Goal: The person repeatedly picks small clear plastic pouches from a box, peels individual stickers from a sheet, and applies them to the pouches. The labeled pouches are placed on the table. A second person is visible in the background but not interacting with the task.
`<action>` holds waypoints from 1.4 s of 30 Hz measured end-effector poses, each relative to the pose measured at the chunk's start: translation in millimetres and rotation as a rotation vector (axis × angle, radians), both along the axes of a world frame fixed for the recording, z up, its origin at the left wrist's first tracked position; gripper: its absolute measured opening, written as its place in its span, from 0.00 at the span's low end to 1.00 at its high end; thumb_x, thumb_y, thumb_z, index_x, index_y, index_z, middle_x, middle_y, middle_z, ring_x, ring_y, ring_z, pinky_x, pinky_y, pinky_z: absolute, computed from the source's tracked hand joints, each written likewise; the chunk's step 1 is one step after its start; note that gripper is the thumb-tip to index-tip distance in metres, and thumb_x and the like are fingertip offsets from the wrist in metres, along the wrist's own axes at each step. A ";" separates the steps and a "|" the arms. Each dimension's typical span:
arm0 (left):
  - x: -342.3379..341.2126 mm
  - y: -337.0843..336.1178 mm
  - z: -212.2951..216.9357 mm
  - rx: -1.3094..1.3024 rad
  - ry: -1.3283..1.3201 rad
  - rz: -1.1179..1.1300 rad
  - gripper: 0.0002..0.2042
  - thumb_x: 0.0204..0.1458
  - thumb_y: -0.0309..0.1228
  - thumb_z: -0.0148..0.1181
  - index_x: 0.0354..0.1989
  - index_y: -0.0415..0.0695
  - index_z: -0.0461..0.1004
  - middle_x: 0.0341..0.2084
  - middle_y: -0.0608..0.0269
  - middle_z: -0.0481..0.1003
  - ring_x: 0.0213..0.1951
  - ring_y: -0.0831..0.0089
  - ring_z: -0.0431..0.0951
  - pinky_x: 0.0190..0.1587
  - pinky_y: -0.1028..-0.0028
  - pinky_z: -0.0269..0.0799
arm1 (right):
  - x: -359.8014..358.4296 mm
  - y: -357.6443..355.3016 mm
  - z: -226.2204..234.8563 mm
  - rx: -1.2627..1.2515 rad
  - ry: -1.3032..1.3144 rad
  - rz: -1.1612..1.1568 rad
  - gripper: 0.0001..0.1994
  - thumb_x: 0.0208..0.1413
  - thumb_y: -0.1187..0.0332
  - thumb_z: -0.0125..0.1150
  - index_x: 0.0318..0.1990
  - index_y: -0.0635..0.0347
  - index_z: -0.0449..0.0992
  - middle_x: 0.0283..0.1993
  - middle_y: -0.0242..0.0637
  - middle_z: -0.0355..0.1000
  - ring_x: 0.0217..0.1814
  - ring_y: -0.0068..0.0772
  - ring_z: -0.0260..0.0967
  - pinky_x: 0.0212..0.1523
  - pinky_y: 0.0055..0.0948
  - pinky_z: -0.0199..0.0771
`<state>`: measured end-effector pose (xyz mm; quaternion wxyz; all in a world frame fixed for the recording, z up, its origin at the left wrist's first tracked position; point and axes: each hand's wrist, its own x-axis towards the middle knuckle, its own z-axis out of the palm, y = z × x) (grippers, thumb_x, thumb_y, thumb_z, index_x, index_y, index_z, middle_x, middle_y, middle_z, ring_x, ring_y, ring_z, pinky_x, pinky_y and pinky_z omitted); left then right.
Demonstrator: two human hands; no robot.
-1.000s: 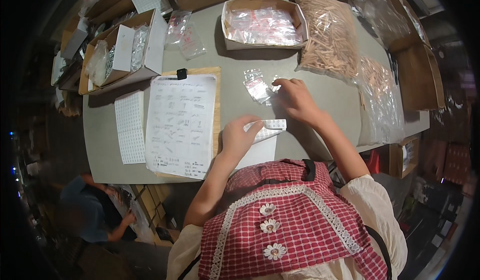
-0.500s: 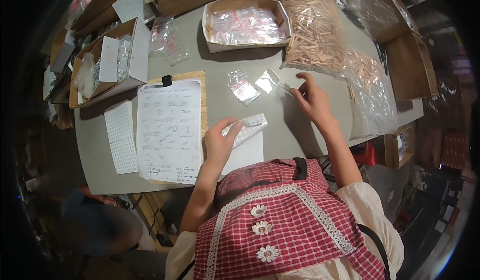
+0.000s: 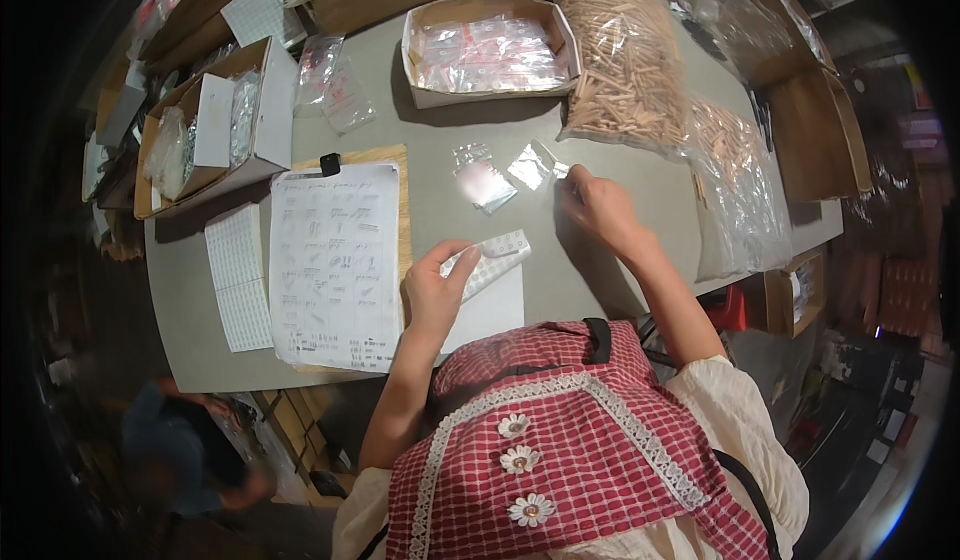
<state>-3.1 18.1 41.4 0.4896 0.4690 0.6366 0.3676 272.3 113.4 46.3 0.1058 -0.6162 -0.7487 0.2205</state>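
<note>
My left hand (image 3: 438, 282) pinches a curled sheet of stickers (image 3: 490, 265), white with small round marks, over a white sheet of paper (image 3: 497, 315) at the table's near edge. Farther right, my right hand (image 3: 598, 205) has its fingers closed at the edge of a small clear plastic bag (image 3: 561, 170). Just left of those fingertips lies a clear bag (image 3: 528, 166), shiny with reflected light. Beside it is another small zip bag (image 3: 484, 182) with red print. My right thumb and fingertips are partly hidden from above.
A clipboard (image 3: 405, 200) bears a printed sheet, with sticker sheets (image 3: 238, 280) to its left. At the back stand a carton (image 3: 490, 98) of plastic bags and a big bag of wooden dowels (image 3: 625, 70). Boxes (image 3: 275, 110) line the left. A person (image 3: 190, 450) is at lower left.
My right thumb and fingers have closed from apart onto the small clear bag, moving slightly left. My left hand keeps the sticker sheet almost in place. The person at lower left has shifted.
</note>
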 end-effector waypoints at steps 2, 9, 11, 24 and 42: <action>1.0 -2.4 0.8 0.000 0.000 0.020 0.11 0.60 0.33 0.67 0.42 0.36 0.83 0.34 0.64 0.83 0.38 0.80 0.78 0.42 0.77 0.72 | 0.3 0.1 -0.6 -0.028 -0.030 -0.106 0.14 0.55 0.63 0.67 0.44 0.60 0.74 0.35 0.50 0.79 0.39 0.59 0.77 0.40 0.50 0.75; 0.2 1.6 -2.4 0.013 -0.020 -0.011 0.10 0.60 0.33 0.67 0.42 0.38 0.83 0.33 0.66 0.83 0.37 0.80 0.78 0.42 0.77 0.72 | 25.1 31.9 -7.3 0.061 0.207 0.110 0.13 0.50 0.65 0.73 0.39 0.61 0.79 0.38 0.44 0.75 0.39 0.50 0.74 0.43 0.42 0.75; -2.5 2.8 -5.3 0.010 -0.026 -0.020 0.11 0.60 0.35 0.67 0.43 0.39 0.84 0.34 0.64 0.84 0.37 0.78 0.80 0.42 0.76 0.73 | 20.4 42.2 -6.6 -0.132 0.493 0.022 0.12 0.51 0.65 0.73 0.38 0.62 0.80 0.37 0.44 0.75 0.38 0.48 0.73 0.44 0.42 0.75; -3.2 2.9 0.6 -0.027 -0.031 -0.009 0.10 0.60 0.33 0.67 0.43 0.39 0.83 0.35 0.66 0.83 0.39 0.80 0.79 0.44 0.77 0.72 | -13.5 93.7 10.6 -0.420 0.722 -0.011 0.12 0.62 0.62 0.69 0.35 0.61 0.78 0.26 0.29 0.72 0.27 0.18 0.70 0.29 0.26 0.70; -3.4 2.2 6.9 -0.032 0.034 -0.059 0.11 0.59 0.34 0.68 0.43 0.40 0.84 0.35 0.63 0.85 0.38 0.78 0.81 0.44 0.76 0.74 | -40.0 -2.2 -19.0 0.282 -0.230 0.401 0.46 0.66 0.37 0.49 0.77 0.68 0.50 0.81 0.55 0.45 0.85 0.54 0.38 0.80 0.56 0.35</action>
